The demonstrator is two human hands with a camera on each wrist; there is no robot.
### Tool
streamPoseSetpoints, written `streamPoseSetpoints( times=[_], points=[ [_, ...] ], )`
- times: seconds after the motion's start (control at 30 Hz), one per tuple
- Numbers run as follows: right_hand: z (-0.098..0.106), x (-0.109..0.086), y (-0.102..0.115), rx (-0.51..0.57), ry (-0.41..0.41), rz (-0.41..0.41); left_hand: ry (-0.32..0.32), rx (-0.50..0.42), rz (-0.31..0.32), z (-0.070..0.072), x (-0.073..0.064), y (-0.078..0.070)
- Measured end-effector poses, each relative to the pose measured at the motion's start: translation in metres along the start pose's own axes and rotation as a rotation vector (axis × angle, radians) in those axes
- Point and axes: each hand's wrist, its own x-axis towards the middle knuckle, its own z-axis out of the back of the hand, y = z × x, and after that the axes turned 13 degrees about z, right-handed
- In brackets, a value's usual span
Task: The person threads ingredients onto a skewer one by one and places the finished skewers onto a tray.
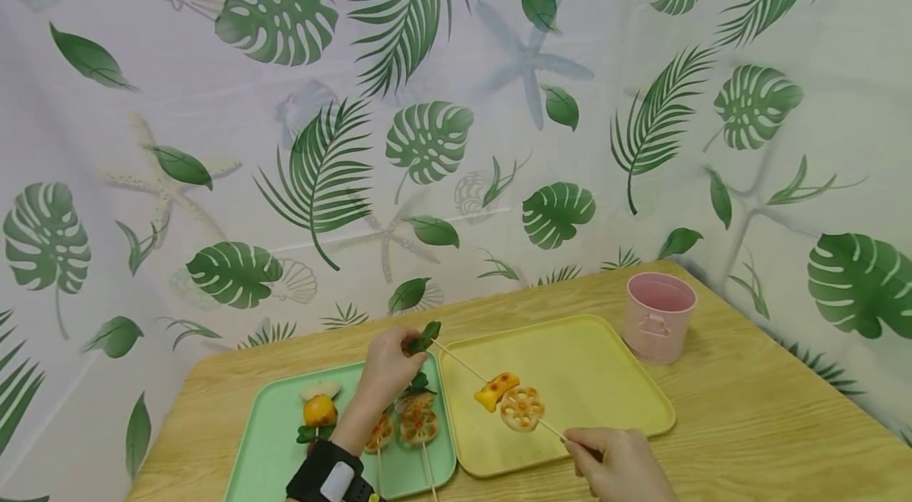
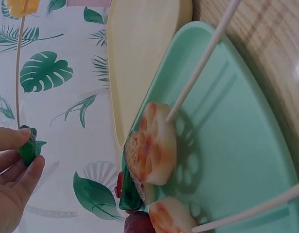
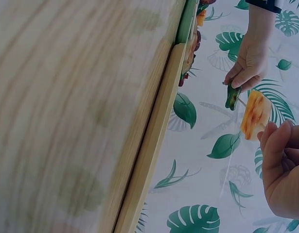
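My left hand pinches a dark green pepper piece at the far tip of a wooden skewer. The stick's near end is gripped by my right hand. Threaded on it are a yellow, browned piece and a lotus root slice. In the left wrist view the skewer tip meets the green piece between finger and thumb; how far it goes in is hidden. All this is held above the yellow tray.
On the green tray, left, lie several loaded skewers, with lotus root slices and an orange-yellow piece. A pink bucket stands at the yellow tray's back right corner. A leaf-printed cloth hangs behind the wooden table.
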Motion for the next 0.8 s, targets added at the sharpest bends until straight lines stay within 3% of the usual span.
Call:
streamPoseSetpoints(
  times=[0.4, 0.7, 0.8],
  points=[
    [0.003, 0.002, 0.0, -0.028, 0.022, 0.011, 0.006, 0.061, -0.072, -0.007, -0.001, 0.0],
    [0.007, 0.006, 0.001, -0.207, -0.023, 0.2, -0.001, 0.02, 0.02, -0.011, -0.002, -0.008],
    [0.009, 0.008, 0.001, -0.259, -0.051, 0.276, 0.018, 0.012, 0.016, -0.011, -0.002, -0.008]
  ],
)
